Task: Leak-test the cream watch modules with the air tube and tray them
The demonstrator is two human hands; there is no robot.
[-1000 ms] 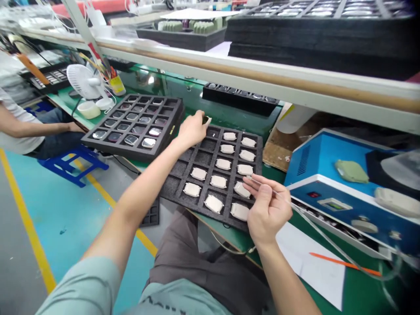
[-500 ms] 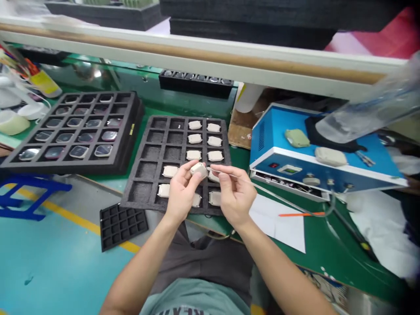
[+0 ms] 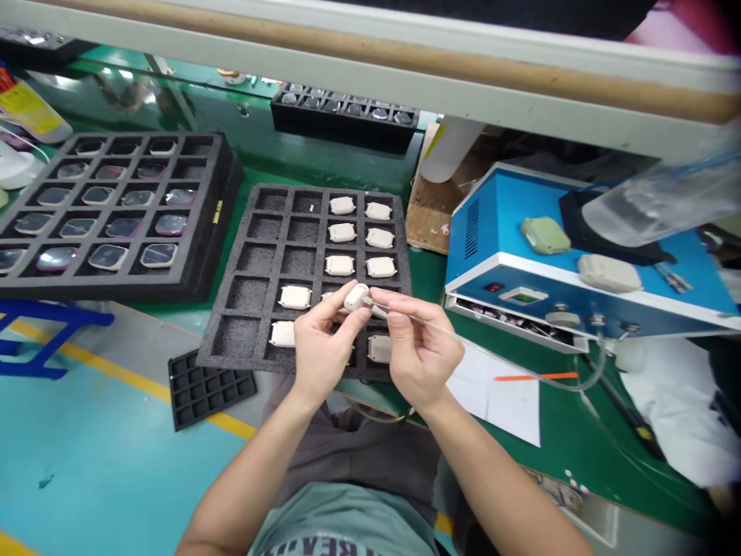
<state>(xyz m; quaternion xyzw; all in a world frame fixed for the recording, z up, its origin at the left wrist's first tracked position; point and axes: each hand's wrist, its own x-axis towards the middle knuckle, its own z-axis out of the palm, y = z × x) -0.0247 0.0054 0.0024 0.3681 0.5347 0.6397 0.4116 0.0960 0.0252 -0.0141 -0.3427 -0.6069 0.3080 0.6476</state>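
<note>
Green bench (image 3: 573, 455): above the foam tray (image 3: 236, 337), the left hand (image 3: 320, 351) pinches a beige casing (image 3: 355, 297), the right hand (image 3: 425, 351) a clear tube (image 3: 602, 359) toward it — apparently tip alignment, next requiring steadiness.

1. Floor (image 3: 98, 440): turquoise, turning grey nearer the bench, past a slanting yellow line (image 3: 104, 361).
2. Stool (image 3: 52, 340): blue, at the left edge, only partly in view.
3. Bench (image 3: 564, 432): green-topped, stretching across the view.
4. Shelf (image 3: 521, 112): pale-fronted, crossing above the bench's far side, with a tan strip (image 3: 521, 71) along it.
5. Light: bright reflections on the glossy green surface at back left.
</note>
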